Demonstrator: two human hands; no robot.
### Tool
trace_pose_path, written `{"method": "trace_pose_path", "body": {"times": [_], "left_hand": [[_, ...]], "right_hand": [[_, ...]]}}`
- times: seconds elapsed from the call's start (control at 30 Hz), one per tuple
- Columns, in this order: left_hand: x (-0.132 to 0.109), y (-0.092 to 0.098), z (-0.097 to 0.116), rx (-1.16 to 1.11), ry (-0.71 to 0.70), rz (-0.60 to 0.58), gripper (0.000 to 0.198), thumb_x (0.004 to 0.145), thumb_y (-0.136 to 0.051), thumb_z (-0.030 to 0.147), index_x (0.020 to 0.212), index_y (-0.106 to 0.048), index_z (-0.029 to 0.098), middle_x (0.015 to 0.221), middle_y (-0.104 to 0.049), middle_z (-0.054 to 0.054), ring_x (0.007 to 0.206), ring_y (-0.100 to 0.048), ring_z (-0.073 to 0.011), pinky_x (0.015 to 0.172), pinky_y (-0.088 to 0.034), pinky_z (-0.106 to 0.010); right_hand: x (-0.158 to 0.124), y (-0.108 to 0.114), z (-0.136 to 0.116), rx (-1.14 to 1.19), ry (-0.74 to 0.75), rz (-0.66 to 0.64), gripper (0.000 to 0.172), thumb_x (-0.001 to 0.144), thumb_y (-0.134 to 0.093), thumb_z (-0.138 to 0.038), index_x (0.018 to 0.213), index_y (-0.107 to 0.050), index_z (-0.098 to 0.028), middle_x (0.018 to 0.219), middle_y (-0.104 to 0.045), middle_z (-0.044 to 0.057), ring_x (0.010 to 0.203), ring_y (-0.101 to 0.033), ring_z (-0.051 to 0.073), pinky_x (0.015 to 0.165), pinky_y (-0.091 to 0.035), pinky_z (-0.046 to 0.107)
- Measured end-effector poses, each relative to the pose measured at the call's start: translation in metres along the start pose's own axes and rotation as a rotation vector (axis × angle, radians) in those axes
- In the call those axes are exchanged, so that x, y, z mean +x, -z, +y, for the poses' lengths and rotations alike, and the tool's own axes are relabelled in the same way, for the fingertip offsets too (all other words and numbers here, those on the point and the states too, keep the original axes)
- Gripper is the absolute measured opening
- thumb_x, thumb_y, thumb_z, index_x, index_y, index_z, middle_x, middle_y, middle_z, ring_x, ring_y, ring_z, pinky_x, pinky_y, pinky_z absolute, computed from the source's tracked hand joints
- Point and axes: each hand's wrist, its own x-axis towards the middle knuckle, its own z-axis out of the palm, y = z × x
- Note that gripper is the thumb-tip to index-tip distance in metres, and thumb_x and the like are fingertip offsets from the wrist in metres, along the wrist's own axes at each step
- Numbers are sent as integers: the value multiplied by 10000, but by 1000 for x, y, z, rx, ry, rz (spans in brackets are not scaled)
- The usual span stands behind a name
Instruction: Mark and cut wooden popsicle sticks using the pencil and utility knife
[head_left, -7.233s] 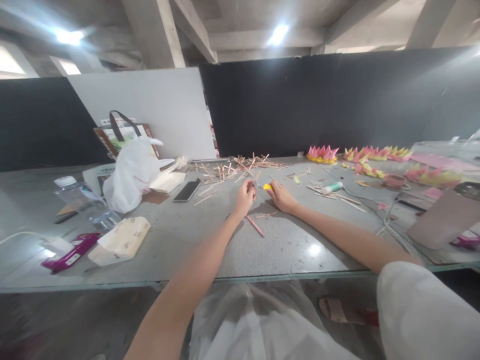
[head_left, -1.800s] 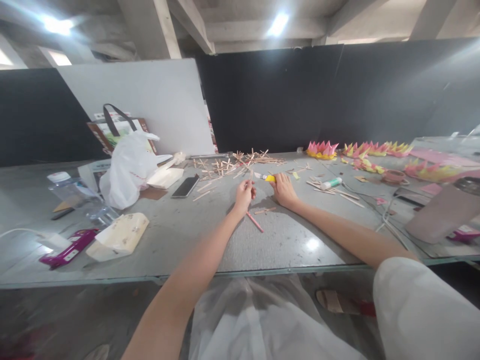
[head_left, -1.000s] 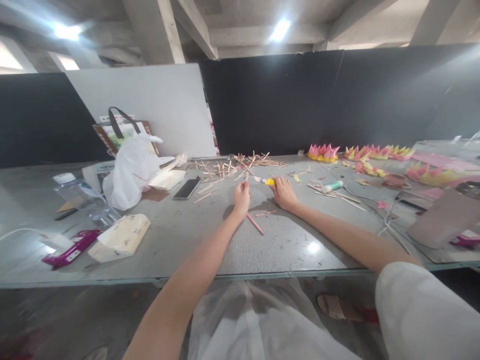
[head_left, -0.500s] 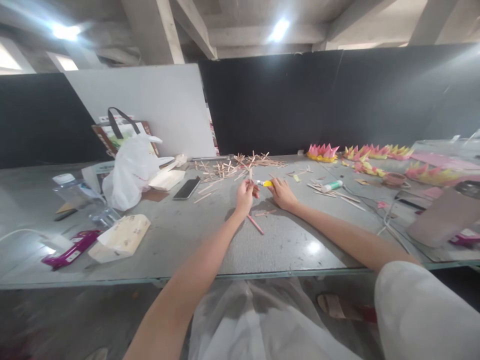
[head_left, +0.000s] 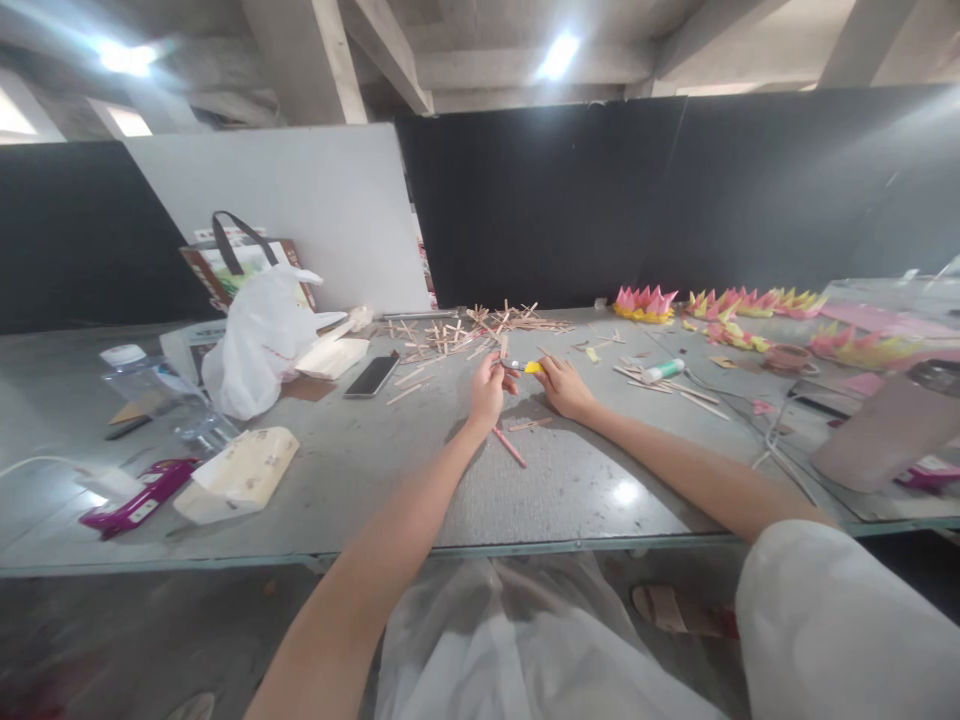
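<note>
- We note a thin wooden stick [head_left: 503, 349] pinched upright in the fingertips of the left hand [head_left: 487, 392], raised just off the grey table [head_left: 570, 490].
- A yellow-bodied glue tube [head_left: 527, 367] sits in the right hand [head_left: 564, 389], fingers closed round it; its tip points left, close to the stick. Whether tip and stick touch, we cannot tell.
- The two hands are near each other, not touching.
- Just below the left hand lies a pink stick [head_left: 510, 447]; below the right, a short wooden piece [head_left: 530, 425].
- Beyond both hands: a loose heap of wooden sticks [head_left: 465, 330].
- Right of the right hand: a green-capped glue stick [head_left: 663, 371], then cables [head_left: 780, 440].
- Far right and beyond: a row of pink-and-yellow paper flowers [head_left: 720, 303].
- Left of the left hand: a dark phone [head_left: 373, 375], then a white plastic bag [head_left: 255, 340], a tissue pack [head_left: 238, 474] and a magenta case [head_left: 139, 500] nearer the table edge.
</note>
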Motion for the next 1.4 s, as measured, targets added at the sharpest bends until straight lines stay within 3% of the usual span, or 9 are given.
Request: {"method": "trace_pose_path", "body": {"times": [0.23,0.5,0.73,1.4], "left_hand": [[-2,0,6,49,-27,-9,218,937,-518,201,1090,-673,185,591,-544,49,456,-511,-105,513,-404,-235],[1,3,1,72,-55,-49,108,972,-599,274,1038,-612,190,592,-578,49,461,-524,-111,513,-401,-240],[3,2,-1,68,-9,-27,137,957,-633,262,1020,-521,213,585,-602,70,444,-546,-105,511,-412,-230],[2,3,0,50,-7,-56,160,946,-652,327,999,-580,195,655,-663,18,460,-579,-108,505,-442,-236]], "right_hand": [[0,2,0,32,19,-16,338,1132,-283,-369,1091,-584,-223,1086,-663,131,1002,-586,297,876,-438,411],[-1,3,0,60,48,-11,364,1137,-247,-385,1097,-568,-219,1081,-659,135,975,-584,292,865,-434,401],[-2,3,0,46,29,11,352,1133,-267,-383,1104,-579,-223,1090,-660,137,980,-579,296,868,-433,404],[-2,2,1,41,2,16,325,1124,-288,-344,1107,-586,-216,1070,-659,134,964,-577,298,859,-435,401]]}}
